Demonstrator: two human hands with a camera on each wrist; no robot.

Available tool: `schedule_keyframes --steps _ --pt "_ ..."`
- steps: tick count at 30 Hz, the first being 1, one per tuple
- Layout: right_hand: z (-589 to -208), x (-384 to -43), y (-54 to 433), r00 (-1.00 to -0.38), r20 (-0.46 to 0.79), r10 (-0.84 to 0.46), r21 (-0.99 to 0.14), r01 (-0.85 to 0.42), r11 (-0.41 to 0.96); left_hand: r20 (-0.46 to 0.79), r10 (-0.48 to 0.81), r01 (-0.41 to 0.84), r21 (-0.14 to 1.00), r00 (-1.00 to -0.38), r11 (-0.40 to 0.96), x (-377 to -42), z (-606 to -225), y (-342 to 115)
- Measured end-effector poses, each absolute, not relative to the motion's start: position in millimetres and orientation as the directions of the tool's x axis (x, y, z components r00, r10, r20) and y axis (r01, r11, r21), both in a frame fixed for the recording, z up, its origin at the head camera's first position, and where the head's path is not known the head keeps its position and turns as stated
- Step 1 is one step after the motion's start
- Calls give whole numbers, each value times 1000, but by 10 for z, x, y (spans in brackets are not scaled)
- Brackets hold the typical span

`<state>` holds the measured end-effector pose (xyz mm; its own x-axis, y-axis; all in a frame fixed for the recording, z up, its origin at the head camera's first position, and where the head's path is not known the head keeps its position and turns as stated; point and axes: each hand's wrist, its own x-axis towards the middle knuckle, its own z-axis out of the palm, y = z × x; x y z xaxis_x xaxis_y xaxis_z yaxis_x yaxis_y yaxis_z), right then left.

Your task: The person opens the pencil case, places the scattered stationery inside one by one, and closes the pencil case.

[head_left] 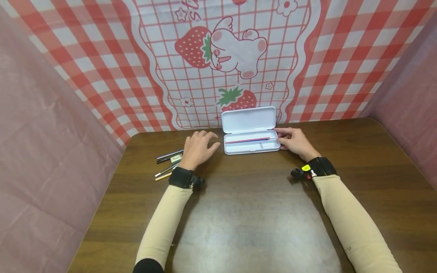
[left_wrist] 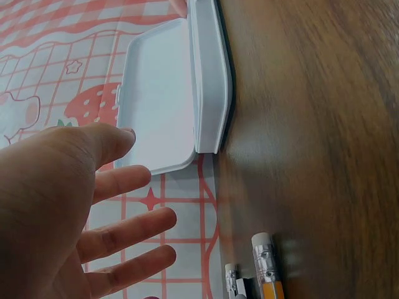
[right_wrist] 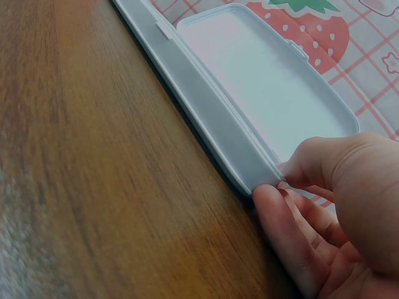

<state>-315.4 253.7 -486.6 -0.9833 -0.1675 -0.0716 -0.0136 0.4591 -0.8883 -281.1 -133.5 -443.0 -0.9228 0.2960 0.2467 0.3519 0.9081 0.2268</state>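
A white pencil case (head_left: 252, 152) stands at the back of the table with its lid (head_left: 249, 120) raised. Inside lies a long, thin red-and-blue item (head_left: 246, 140), one pencil or two, I cannot tell. My right hand (head_left: 296, 143) pinches the case's right end; in the right wrist view, thumb and fingers (right_wrist: 277, 215) meet at its corner. Left of the case, my left hand (head_left: 196, 151) hovers with fingers spread and nothing held. Beside and partly behind it are several pencils (head_left: 164, 176) and a small eraser (head_left: 175, 159).
A brown wooden table (head_left: 252, 212) carries everything. Right behind the case hangs a red-and-white checked cloth (head_left: 341, 68) with strawberries, and the raised lid is close to it. Pink cloth (head_left: 47, 163) hangs on the left side and on the right.
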Motion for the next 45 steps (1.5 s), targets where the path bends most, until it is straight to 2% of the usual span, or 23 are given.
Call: schedule_keyframes --steps 12,19,27,37,45 --pt "-4840 -3142 2529 -983 -69 -168 -895 -13 446 208 309 359 276 -928 892 -2844 -4372 -1508" --pt "-4839 -3136 2525 -984 -68 -166 -892 -15 452 132 334 359 329 -933 873 -2871 -4368 -1669" --pt "-4873 -3176 2544 -984 -64 -164 -890 -18 456 66 300 303 365 -952 881 -2880 -4334 -1869" --pt "-4852 -3137 2523 -983 -63 -171 -900 -18 436 56 260 263 349 -964 899 -2908 -4308 -2119" --pt "-4846 -3149 2528 -982 -79 -171 -898 -4 440 2 216 200 386 -976 901 -2899 -4249 -2328"
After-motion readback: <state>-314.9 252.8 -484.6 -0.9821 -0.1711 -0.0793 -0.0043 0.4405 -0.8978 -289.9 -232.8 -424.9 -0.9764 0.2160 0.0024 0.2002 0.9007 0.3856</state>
